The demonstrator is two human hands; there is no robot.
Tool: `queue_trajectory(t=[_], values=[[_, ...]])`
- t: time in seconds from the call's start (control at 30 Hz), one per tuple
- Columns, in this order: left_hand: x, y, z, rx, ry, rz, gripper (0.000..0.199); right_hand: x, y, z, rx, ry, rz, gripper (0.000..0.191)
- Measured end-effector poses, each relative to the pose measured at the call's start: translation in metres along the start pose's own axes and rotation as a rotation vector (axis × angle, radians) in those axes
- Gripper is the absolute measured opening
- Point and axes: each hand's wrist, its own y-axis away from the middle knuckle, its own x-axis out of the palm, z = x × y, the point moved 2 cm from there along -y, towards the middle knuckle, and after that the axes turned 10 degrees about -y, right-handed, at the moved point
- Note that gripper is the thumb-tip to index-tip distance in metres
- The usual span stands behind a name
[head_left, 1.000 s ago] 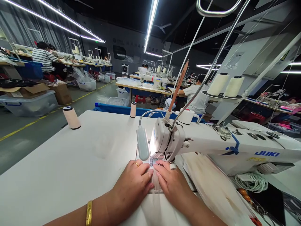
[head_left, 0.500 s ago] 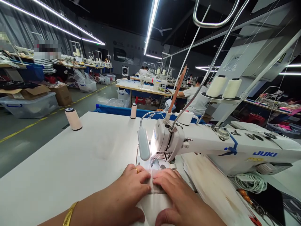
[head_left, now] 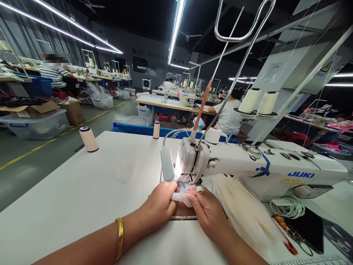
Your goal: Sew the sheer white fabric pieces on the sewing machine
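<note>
A piece of sheer white fabric (head_left: 183,198) is bunched between my two hands, just in front of the needle area of a white sewing machine (head_left: 234,158). My left hand (head_left: 162,201) pinches its left end, close under the grey lamp (head_left: 167,164). On the other side my right hand (head_left: 208,208) grips the fabric between thumb and fingers, near the presser foot. The needle and foot are partly hidden by the hands and the machine head. Below the fabric, a brownish plate edge shows in the white table (head_left: 124,187).
Thread cones (head_left: 89,139) stand on the table's far left side and back edge. Pale fabric (head_left: 242,213) lies under the machine arm. To the right are a coiled white cable (head_left: 286,207), a black tablet-like object (head_left: 306,226) and red-handled scissors (head_left: 291,247). A person (head_left: 228,114) sits ahead.
Both hands have moved forward toward the needle area. The fabric, flat under them before, is now lifted and bunched between the fingers. The view has shifted slightly.
</note>
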Motion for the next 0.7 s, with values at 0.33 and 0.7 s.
queue_trajectory(t=[0.33, 0.7], values=[[-0.011, -0.005, -0.011, 0.133, 0.073, 0.004, 0.02, 0.002, 0.0, -0.001, 0.08, -0.013, -0.077, 0.035], [0.005, 0.027, -0.002, 0.324, -0.204, -0.005, 0.024, -0.006, 0.008, 0.006, -0.188, 0.146, 0.37, 0.026]])
